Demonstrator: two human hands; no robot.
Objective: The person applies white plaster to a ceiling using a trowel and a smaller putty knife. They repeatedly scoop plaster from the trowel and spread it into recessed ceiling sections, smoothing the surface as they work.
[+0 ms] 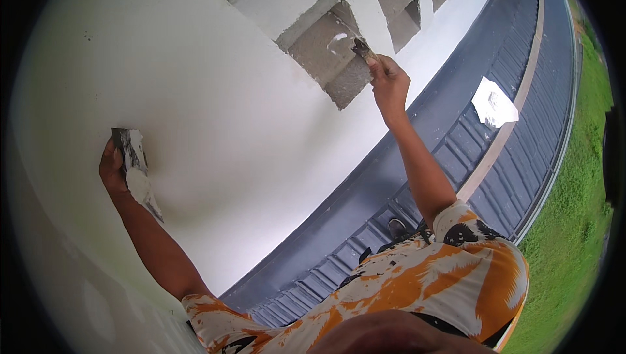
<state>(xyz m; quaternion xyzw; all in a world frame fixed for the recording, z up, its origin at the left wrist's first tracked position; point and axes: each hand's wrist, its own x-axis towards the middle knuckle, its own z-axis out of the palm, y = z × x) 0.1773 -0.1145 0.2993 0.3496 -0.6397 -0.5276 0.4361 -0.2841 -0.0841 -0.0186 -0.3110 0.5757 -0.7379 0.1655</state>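
My left hand (113,170) is closed around the edge of a dark flat plate (129,148), held up against or close to the white wall (222,113). White putty (139,186) is smeared over the plate's face. Farther right, my right hand (392,90) grips a small putty knife (360,47) with a dark, stained blade. Its blade is at the edge of a recessed opening in the wall, beside a white strip (363,5) between two openings. A white smear (338,41) shows on the bare grey inner face (319,47) near the blade.
A ribbed dark blue roof (469,132) runs along the wall's foot, with a long wooden plank (515,113) on it. A white sheet (494,103) holding a pale lump lies against the plank. My shoe (396,227) shows on the roof. Beyond the roof edge is grass (567,250).
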